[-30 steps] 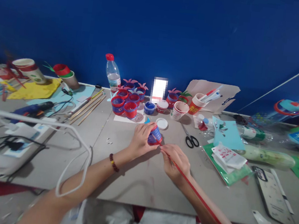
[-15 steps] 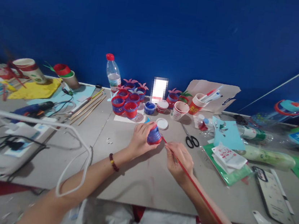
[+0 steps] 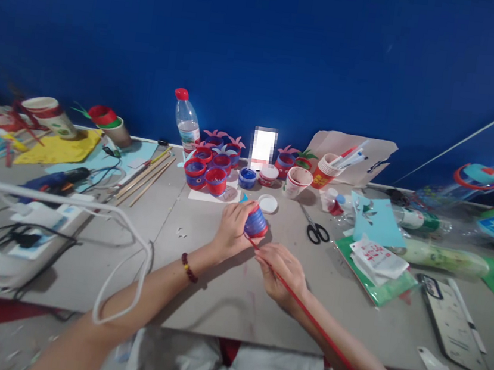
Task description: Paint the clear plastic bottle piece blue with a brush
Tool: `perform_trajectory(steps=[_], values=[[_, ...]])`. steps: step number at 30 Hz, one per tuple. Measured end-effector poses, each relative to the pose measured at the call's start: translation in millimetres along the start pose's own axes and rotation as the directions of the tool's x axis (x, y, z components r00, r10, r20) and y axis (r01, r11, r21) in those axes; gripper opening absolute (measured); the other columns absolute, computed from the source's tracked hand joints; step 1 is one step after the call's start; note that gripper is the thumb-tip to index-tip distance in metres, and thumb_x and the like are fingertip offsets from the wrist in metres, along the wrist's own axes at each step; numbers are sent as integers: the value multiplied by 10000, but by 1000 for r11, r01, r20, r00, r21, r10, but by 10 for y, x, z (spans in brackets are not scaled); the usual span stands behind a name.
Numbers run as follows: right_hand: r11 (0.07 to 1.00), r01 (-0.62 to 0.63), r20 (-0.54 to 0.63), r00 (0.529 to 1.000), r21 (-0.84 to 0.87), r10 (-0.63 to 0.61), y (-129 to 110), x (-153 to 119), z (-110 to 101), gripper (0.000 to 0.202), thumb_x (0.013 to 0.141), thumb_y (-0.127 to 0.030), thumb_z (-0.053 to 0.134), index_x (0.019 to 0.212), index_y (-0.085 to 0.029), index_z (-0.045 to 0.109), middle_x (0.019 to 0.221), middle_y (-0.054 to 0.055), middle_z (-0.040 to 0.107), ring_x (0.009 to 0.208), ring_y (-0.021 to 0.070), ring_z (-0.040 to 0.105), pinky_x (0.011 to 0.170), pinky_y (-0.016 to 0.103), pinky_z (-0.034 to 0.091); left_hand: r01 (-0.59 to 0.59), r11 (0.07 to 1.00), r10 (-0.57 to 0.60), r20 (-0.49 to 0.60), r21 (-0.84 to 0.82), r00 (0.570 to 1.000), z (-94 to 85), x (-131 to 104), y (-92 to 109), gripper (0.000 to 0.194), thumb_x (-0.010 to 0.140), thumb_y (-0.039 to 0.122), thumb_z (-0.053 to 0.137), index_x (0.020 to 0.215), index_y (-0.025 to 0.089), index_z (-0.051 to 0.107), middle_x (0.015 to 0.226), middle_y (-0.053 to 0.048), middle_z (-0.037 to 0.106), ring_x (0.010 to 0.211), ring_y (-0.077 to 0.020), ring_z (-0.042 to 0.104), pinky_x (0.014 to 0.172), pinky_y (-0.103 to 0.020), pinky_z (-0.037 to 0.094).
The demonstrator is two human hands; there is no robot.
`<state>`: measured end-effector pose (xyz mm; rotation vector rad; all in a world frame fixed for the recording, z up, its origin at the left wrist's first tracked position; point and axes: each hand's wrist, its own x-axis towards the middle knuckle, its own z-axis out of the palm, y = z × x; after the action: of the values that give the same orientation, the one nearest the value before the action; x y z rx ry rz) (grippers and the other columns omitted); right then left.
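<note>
My left hand (image 3: 233,231) is closed around a small cup painted blue and red (image 3: 256,221), tilted above the middle of the table. In my right hand (image 3: 280,273) is a long red paintbrush (image 3: 319,327), pinched near its front end, its handle running back along my forearm. The brush's tip meets the lower left side of the cup. Behind the cup stand an open jar of blue paint (image 3: 247,178) and a red-and-white paint jar (image 3: 268,176). A white lid (image 3: 267,204) lies close by.
Several painted cups (image 3: 215,181) stand on white paper at the back, beside a plastic bottle (image 3: 186,123). Black-handled scissors (image 3: 317,232) lie to the right, then a phone (image 3: 452,324). A white cable (image 3: 144,268) loops over my left forearm; a power strip (image 3: 36,246) lies left.
My right hand has moved left and slightly down, carrying the brush tip from the cup's right side to its lower left. The cup has turned slightly in my left hand.
</note>
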<state>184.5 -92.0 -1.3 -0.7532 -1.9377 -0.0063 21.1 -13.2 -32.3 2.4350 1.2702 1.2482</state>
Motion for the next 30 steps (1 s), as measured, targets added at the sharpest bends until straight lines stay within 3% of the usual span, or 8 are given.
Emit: perform_trajectory(steps=[11,16,25,30], values=[[991,-119,-83,990,-57,114,28,69,-85,212,900,-49,560,1011,-214,636,802,54,726,739,185,703,708,306,586,15,1000,-14,27,-19,1000,-34,2,-18,797,669,338,843,1357,194,467,1344,-155,625,1217,-344,593,1067,-518,412],[977,-149,-120,984,-151,132,132,34,-134,211,887,-39,577,989,-214,635,805,55,722,745,191,697,711,308,579,38,999,-38,-10,-5,999,-46,16,0,780,659,319,857,1334,196,486,1324,-147,635,1208,-340,596,1053,-505,426],[991,-41,-21,999,-125,38,80,-7,-69,247,891,-24,560,1062,-196,605,814,78,714,770,196,686,718,335,598,4,1000,-4,13,5,1000,-27,-11,-54,775,704,345,817,1371,189,456,1341,-161,621,1214,-348,590,1053,-516,416],[998,-44,11,999,-52,45,16,-39,0,250,897,-37,553,1080,-203,597,830,78,720,783,193,694,748,350,609,-31,1000,31,-57,0,998,-8,2,-65,756,701,347,812,1352,173,469,1326,-174,624,1192,-351,595,1035,-513,429]])
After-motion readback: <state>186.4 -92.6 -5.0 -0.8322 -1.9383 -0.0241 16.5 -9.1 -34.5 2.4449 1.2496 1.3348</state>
